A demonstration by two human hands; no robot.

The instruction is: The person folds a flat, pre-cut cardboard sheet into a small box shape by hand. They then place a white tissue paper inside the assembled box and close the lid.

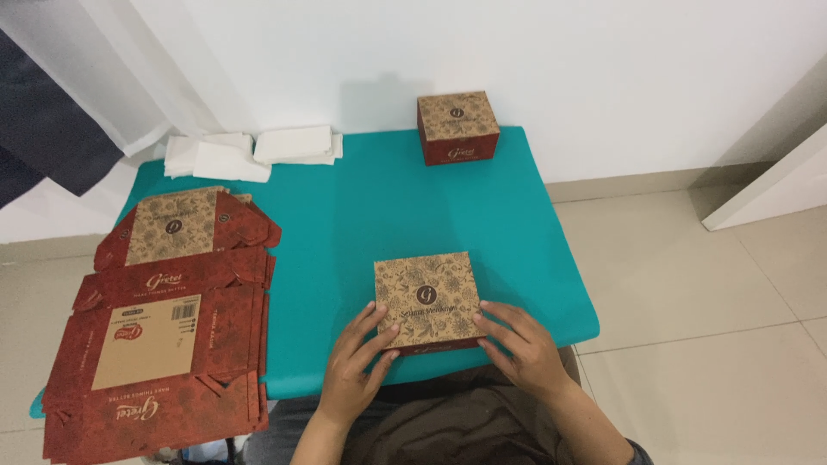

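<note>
— Teal covers the whole counter, a smooth, matte sheet with a soft rounded edge. How many boxes do you count on it?

— Two that are folded up. One box sits at the near edge, square on top, tan cardboard printed with a dark floral pattern and a round emblem, with a red strip showing along its front side. The second box stands at the far edge against the white wall, same tan lid, red sides.

— And the hands?

— Two, both on the near box. The left hand lies at its near-left corner, fingers spread apart and pressed flat on the lid and the front edge. The right hand is at the near-right corner, fingers slightly apart, tips touching the lid's edge. Neither hand is closed around it; the box rests on the counter.

— What's that on the left?

— A stack of flat cartons, unfolded, red with tan panels, tabs and flaps jutting out at the edges. It hangs over the counter's left side. I can't tell how many sheets are in it.

— Anything else?

— White folded papers at the far left, in about three overlapping piles, soft-looking and rectangular. A pale curtain hangs above them. Beyond the counter, the floor is glossy beige tile with thin grout lines.
</note>
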